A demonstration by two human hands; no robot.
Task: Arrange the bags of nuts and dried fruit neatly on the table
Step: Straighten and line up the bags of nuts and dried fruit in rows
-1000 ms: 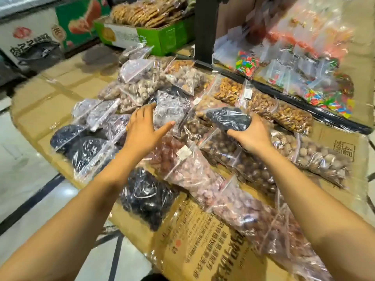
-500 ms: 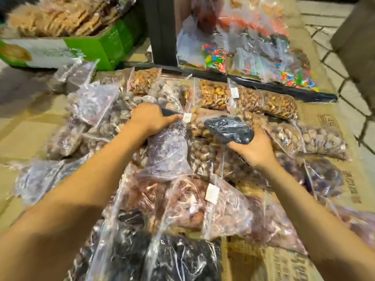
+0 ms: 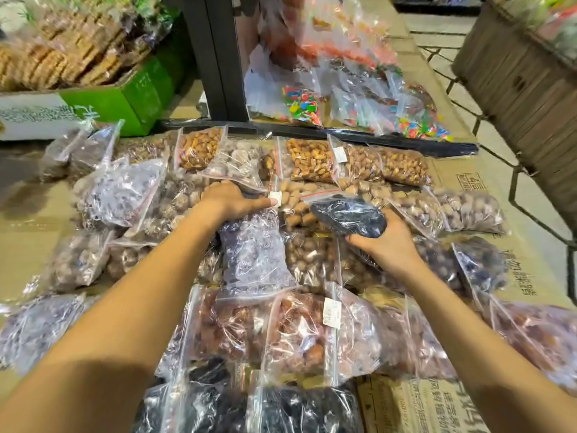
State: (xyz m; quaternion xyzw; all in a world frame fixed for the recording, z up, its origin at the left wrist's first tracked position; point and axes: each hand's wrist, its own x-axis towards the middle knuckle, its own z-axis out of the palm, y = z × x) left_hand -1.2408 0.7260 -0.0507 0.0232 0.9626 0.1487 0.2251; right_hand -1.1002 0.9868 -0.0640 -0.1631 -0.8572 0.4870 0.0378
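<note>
Many clear zip bags of nuts and dried fruit cover the cardboard-topped table [image 3: 468,407]. My left hand [image 3: 228,200] grips the top end of a bag of dark purple dried fruit [image 3: 253,254] lying in the middle of the spread. My right hand [image 3: 385,242] holds a small bag of black dried fruit [image 3: 348,215] just above the other bags, right of centre. Golden nut bags [image 3: 309,159] line the back row. Reddish-brown fruit bags [image 3: 290,332] lie near me, and black fruit bags [image 3: 281,407] sit at the front edge.
A green box of brown snacks [image 3: 125,95] stands at the back left. A dark post [image 3: 215,57] rises behind the bags. Bags of colourful candy [image 3: 304,106] fill the back right. A woven basket [image 3: 524,73] stands at the far right beside the tiled floor.
My left hand has closed on the purple fruit bag's top end. The view has swung toward the middle of the table. My right hand has kept the black fruit bag.
</note>
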